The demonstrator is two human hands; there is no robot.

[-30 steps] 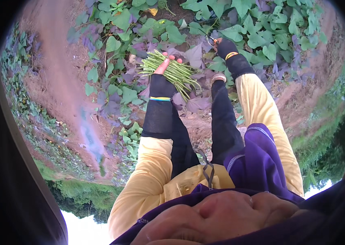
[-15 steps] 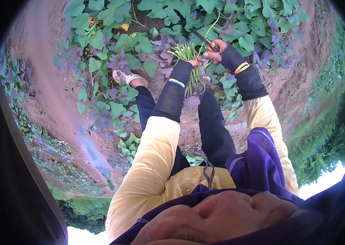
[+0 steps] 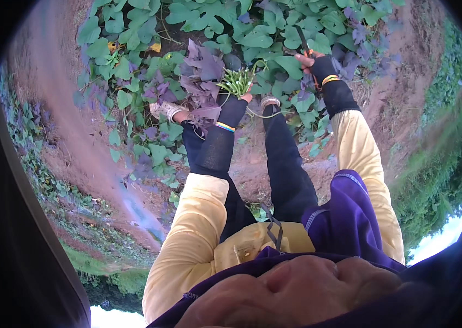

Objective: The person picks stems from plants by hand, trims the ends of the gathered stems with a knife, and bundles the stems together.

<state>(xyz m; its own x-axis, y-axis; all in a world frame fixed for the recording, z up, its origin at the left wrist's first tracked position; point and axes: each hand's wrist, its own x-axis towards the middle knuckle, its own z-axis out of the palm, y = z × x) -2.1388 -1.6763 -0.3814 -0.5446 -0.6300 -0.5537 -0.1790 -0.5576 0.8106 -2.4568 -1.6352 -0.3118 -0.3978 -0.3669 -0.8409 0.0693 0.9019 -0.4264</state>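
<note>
My left hand (image 3: 248, 97) is closed round a bunch of cut green vine stems (image 3: 235, 83), their pale cut ends fanned upward. Purple leaves (image 3: 203, 74) spread out left of the bunch, apparently its leafy ends. One thin stem loops out to the right beside it. To the right, apart from the bunch, my right hand (image 3: 314, 61) grips a knife (image 3: 301, 38) with a dark blade and some orange at the handle. The blade points up over the green leaves. Part of the left fingers is hidden behind the stems and the dark sleeve.
Leafy vines (image 3: 258, 35) with green and purple leaves cover the ground ahead. My shoes (image 3: 166, 111) stand among them, with bare reddish soil (image 3: 247, 164) between my legs. A soil furrow (image 3: 72, 109) runs along the left, and grass (image 3: 433, 180) grows at the right.
My right hand has moved right and slightly up with the knife, away from the bunch. My left hand has shifted a little left and down, and the purple leaves have swung to its left.
</note>
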